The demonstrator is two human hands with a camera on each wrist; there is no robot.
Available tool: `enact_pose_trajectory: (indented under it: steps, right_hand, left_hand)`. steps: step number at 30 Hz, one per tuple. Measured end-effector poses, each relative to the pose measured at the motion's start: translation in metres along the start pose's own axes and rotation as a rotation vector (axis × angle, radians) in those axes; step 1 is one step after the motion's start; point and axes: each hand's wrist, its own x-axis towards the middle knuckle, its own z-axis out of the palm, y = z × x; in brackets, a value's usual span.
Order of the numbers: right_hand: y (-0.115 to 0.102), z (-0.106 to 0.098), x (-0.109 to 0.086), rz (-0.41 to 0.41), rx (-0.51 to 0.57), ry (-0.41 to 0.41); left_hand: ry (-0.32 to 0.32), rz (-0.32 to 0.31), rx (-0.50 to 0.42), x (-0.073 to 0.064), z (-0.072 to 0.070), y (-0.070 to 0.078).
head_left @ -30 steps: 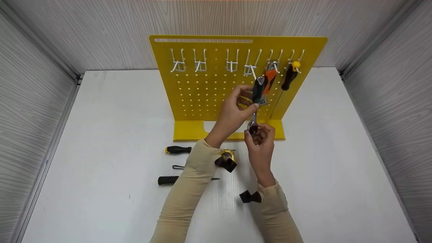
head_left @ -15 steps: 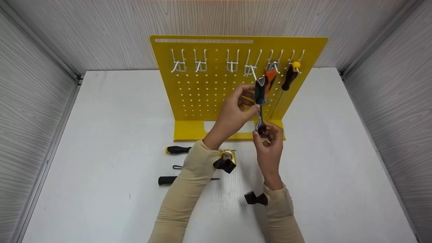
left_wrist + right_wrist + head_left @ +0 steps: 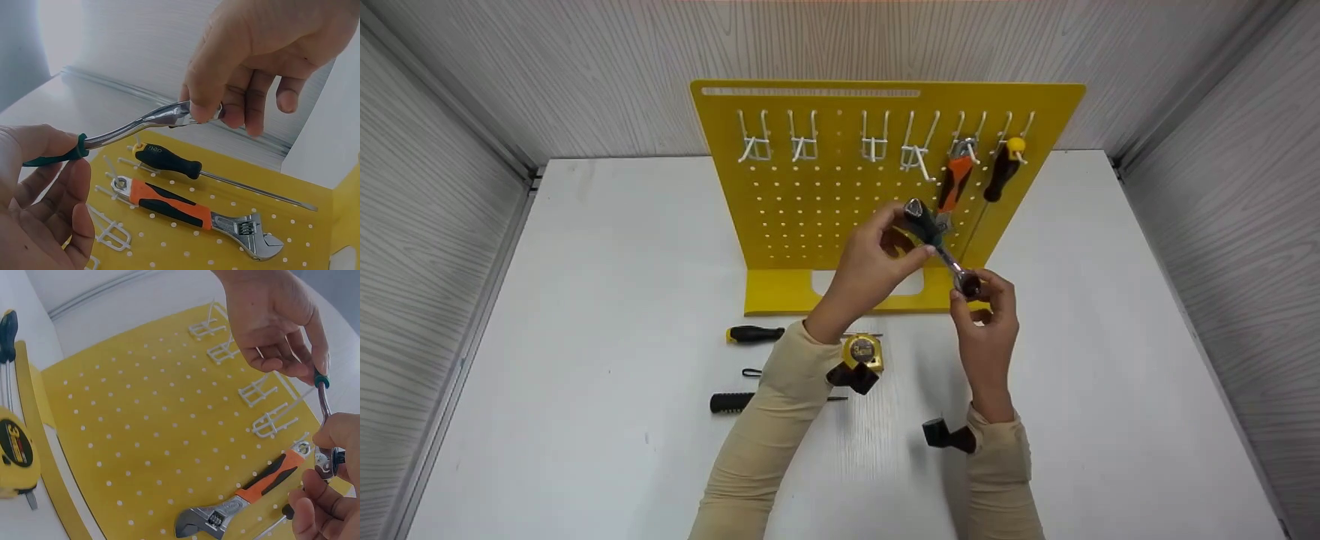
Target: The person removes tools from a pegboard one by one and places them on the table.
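Ratchet wrench (image 3: 949, 259), long axis slanting in the head view with dark handle up-left and head down-right, is held before a yellow perforated pegboard (image 3: 849, 175); left hand (image 3: 874, 251) pinches the handle's green-collared end, right hand (image 3: 988, 319) pinches the head. Shaft is smooth, curved metal. Behind hang an orange-and-black adjustable wrench (image 3: 956, 180) and a screwdriver (image 3: 1000, 176); black wrist gear (image 3: 855, 379) partly hides a yellow tape measure (image 3: 862, 350).

Long beige sleeves (image 3: 769, 427), black wrist-worn cameras (image 3: 862, 379)

- Broad white flat table (image 3: 1110, 390)
- Yellow perforated pegboard (image 3: 777, 291), upright
- Black-and-yellow screwdriver (image 3: 754, 334), partly hidden
- Boxy yellow tape measure (image 3: 864, 350)
- Black ridged cylindrical handle (image 3: 730, 403)
- Small black loop (image 3: 750, 373)
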Motion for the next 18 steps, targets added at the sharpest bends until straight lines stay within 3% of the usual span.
enact_pose_trajectory:
  steps: [13, 18]
  right_hand:
    - [0.009, -0.016, 0.008, -0.022, -0.071, 0.024]
    - [0.014, -0.026, 0.014, -0.042, -0.115, 0.015]
  left_hand:
    - [-0.046, 0.014, -0.019, -0.011, 0.002, -0.014]
    - [-0.092, 0.006, -0.023, -0.013, 0.004, -0.022]
